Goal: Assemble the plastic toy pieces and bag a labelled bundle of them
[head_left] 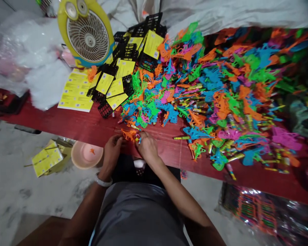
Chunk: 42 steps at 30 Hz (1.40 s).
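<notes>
Both hands meet at the near edge of a red table (79, 124). My left hand (112, 150) has its fingers curled on the left end of a small orange plastic toy gun (129, 134). My right hand (147, 147) pinches the toy's right end, where a small multicoloured piece (138, 138) sticks out. A huge heap of orange, blue, green and pink plastic toy guns (220, 85) covers the table to the right. Black plastic baskets with yellow cards (123, 71) lie behind the hands.
A yellow desk fan (86, 32) stands at the back left beside clear plastic bags (28, 54). Loose yellow cards (75, 92) lie on the table. On the floor are a pink bowl (87, 155), more yellow cards (46, 160) and a bag of packed toys (267, 212).
</notes>
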Tool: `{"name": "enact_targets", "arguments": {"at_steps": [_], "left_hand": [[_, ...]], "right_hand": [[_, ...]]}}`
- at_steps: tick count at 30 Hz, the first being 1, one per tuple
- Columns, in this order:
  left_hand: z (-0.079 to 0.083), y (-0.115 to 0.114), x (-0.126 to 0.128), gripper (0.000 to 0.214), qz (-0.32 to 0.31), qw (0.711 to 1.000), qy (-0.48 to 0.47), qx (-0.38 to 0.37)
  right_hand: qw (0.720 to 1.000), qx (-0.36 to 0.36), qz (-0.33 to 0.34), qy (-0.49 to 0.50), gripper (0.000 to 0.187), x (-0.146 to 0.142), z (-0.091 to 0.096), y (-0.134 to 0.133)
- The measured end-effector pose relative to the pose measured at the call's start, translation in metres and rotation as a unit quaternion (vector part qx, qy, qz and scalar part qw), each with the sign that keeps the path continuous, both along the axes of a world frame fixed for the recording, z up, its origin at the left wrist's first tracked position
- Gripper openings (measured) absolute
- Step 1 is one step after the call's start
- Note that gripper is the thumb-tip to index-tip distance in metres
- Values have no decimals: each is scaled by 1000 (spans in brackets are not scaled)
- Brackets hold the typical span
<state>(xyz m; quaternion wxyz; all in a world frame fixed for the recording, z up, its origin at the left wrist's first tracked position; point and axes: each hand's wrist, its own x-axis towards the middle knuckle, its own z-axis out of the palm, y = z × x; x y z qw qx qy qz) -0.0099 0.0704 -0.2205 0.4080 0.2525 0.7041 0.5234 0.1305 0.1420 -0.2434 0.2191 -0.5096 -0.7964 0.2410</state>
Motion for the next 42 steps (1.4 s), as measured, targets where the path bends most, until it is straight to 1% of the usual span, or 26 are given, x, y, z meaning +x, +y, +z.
{"name": "enact_targets", "arguments": {"at_steps": [2,4,6,8,9,10,12,14,16,19,24,28,32,37,40,42], "left_hand": [[3,-1,4,36,-17,999,-44,0],[3,-2,12,38,-20,998,-60,5],[3,-3,22,41,8,998,-61,16],[2,-3,32,47,42,996,-73,36],[2,-3,37,49,48,994,-90,47],[4,-2,41,49,42,991,-113,56],[9,1,48,45,0,985,-159,63],[17,4,53,40,-45,980,-183,57],[25,7,57,36,-61,979,-187,54],[31,9,59,34,-68,978,-190,58],[31,7,61,38,-86,968,-227,68],[29,6,63,38,-80,968,-228,60],[28,6,64,38,-80,970,-223,53],[29,6,67,38,-80,974,-207,50],[29,6,68,36,-75,977,-191,63],[28,7,69,35,-74,976,-196,62]], "right_hand": [[1000,-15,-6,13,31,11,0,1],[997,-48,-33,43,27,23,0,0],[989,-86,-81,89,25,33,1,-3],[975,-116,-124,140,28,40,3,-8],[969,-128,-137,163,30,42,5,-12],[963,-139,-144,182,32,43,8,-15],[954,-162,-138,212,34,46,12,-21],[948,-185,-113,231,35,48,17,-24],[944,-197,-88,249,37,53,20,-24],[945,-186,-74,259,42,63,22,-21],[949,-181,-51,252,39,73,22,-15],[950,-169,-60,256,41,74,20,-13],[958,-144,-64,238,41,75,19,-12],[965,-127,-43,227,28,75,18,-16],[972,-96,-20,215,14,75,14,-20],[976,-75,8,203,10,76,12,-23]]}}
